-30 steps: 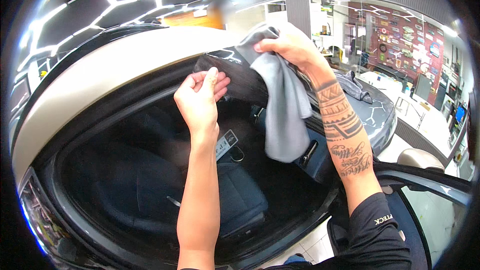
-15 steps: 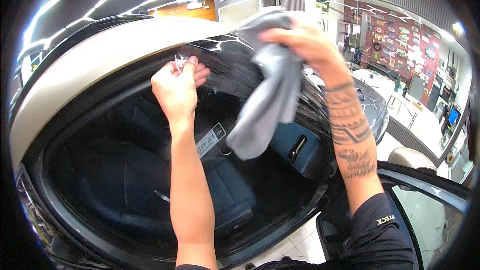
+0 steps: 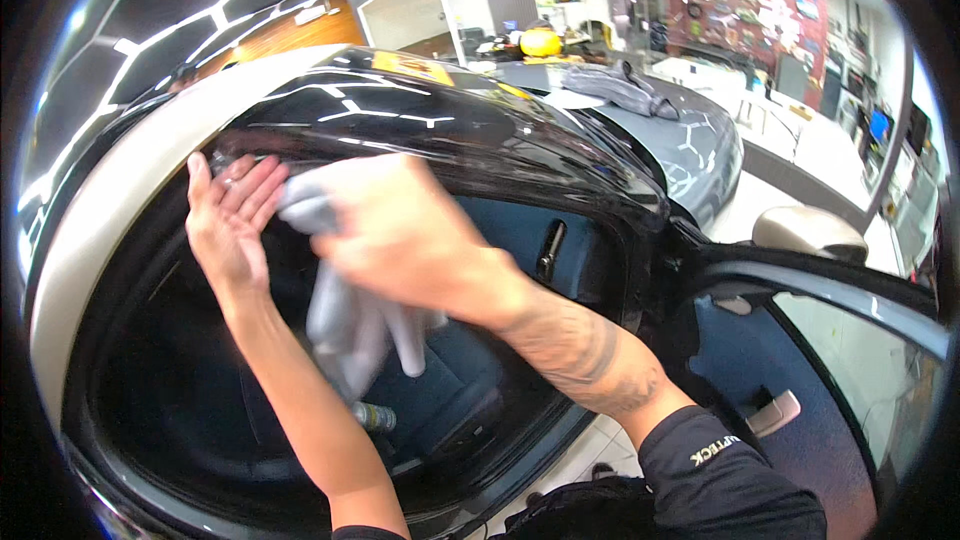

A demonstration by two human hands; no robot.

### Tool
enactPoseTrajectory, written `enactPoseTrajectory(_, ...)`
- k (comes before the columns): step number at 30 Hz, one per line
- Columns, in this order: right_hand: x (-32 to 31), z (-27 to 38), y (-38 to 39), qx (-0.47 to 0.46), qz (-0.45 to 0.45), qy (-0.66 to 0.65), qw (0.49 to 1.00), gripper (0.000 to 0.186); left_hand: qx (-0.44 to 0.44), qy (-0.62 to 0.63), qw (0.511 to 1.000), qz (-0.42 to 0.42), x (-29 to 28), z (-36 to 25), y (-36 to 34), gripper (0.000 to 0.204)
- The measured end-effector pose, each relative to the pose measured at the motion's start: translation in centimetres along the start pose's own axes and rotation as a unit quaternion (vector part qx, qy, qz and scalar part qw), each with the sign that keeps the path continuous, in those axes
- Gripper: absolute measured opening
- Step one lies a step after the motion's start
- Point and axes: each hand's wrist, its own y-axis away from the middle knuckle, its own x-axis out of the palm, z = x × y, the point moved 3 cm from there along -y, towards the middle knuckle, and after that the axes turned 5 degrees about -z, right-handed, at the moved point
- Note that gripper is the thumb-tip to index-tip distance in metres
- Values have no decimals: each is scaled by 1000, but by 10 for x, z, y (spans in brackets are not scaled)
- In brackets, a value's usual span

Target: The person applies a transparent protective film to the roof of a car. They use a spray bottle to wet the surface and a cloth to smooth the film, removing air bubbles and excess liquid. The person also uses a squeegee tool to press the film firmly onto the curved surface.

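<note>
Your light comes mainly from the glowing white hexagonal strips (image 3: 220, 18) on the dark ceiling, and the room is bright overall. They mirror as crisp lines in the glossy black car roof (image 3: 400, 100) and the shiny grey car hood (image 3: 705, 150). The long white tables (image 3: 805, 140) at right wash out toward pure white. Below you, the dark blue fabric seat (image 3: 450, 395) sinks into deep shadow. Your right hand (image 3: 395, 225) and the soft grey cloth (image 3: 345, 325) smear with motion blur; your left hand (image 3: 232, 230) looks sharper. Fisheye bending curves straight edges toward the black rim, with bluish fringing at left.
</note>
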Motion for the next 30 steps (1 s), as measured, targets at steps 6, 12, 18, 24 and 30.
enactPoseTrajectory(6,-237,-120,99,269,-177,268,908,22,-23,81,995,52,27,36,33,47)
enactPoseTrajectory(12,-162,-126,59,284,-106,413,859,20,-33,91,995,24,55,76,52,19)
enactPoseTrajectory(18,28,-1,-36,100,-120,349,924,14,176,-161,967,84,47,95,28,25)
enactPoseTrajectory(24,-16,-6,-4,-139,-100,227,959,21,96,-116,985,83,18,97,18,27)
enactPoseTrajectory(30,-47,-55,-16,50,-133,431,891,13,6,65,996,65,55,84,38,23)
